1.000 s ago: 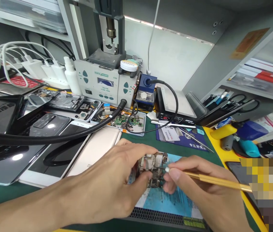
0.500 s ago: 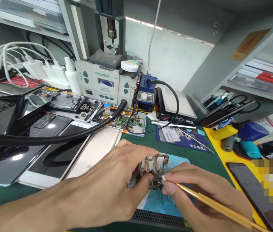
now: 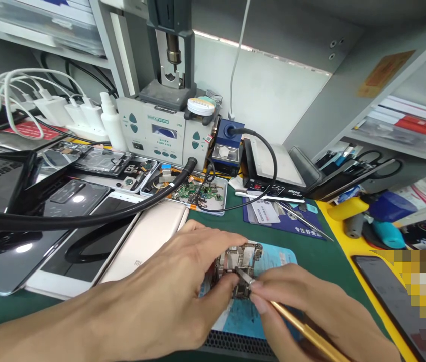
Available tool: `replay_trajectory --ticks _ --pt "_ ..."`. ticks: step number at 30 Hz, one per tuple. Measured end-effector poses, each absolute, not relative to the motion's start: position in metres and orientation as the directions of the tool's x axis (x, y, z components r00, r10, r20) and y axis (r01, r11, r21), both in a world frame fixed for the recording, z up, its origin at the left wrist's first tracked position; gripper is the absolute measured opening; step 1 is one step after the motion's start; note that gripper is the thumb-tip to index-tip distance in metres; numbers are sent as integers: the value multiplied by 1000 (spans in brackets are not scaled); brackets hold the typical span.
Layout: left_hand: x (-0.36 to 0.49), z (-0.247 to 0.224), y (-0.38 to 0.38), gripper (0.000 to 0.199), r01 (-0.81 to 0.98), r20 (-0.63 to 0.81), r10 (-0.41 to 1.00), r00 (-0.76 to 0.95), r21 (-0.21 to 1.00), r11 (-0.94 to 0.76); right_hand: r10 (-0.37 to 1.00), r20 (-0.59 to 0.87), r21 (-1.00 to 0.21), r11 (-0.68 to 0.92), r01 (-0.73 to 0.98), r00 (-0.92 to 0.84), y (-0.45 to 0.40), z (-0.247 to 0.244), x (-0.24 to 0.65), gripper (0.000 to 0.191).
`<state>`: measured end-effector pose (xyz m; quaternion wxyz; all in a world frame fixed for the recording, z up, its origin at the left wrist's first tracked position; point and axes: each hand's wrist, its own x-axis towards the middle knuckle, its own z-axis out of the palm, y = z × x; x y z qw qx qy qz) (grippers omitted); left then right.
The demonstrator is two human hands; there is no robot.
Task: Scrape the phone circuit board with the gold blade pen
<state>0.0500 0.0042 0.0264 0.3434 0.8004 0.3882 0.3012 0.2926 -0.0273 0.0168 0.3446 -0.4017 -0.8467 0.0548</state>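
Observation:
My left hand grips a small phone circuit board between thumb and fingers, tilted up over a blue mat. The board is crowded with metal shields and chips; my thumb covers part of its lower left. My right hand holds a slim gold-handled craft knife in a pen grip. Its grey, blade-like tip rests on or just over the middle of the board, near my left thumb; contact is too small to make out.
Phones lie at the left, under a thick black hose. A tray of small circuit parts, a hot-air station and a hot plate stand behind. Tweezers and a dark phone lie at the right.
The knife's tip has swung left and up onto the middle of the board, and its blade now shows. My right hand has shifted slightly down and left. My left hand keeps its hold.

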Motion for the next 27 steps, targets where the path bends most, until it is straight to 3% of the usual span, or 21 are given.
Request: replay_trajectory --ticks 5,12,20,27 --pt "49 24 4 36 395 233 824 516 789 -470 706 585 -389 677 625 -401 -28 16 287 23" --pt "48 24 3 37 418 189 839 510 799 -433 643 598 -201 698 687 -478 -27 17 292 20" --pt "51 26 2 40 485 180 845 504 750 -449 667 560 -306 718 625 -492 -21 27 293 19" --pt "47 28 -3 82 566 -66 891 448 792 -226 771 588 -379 529 760 -243 -21 28 289 21"
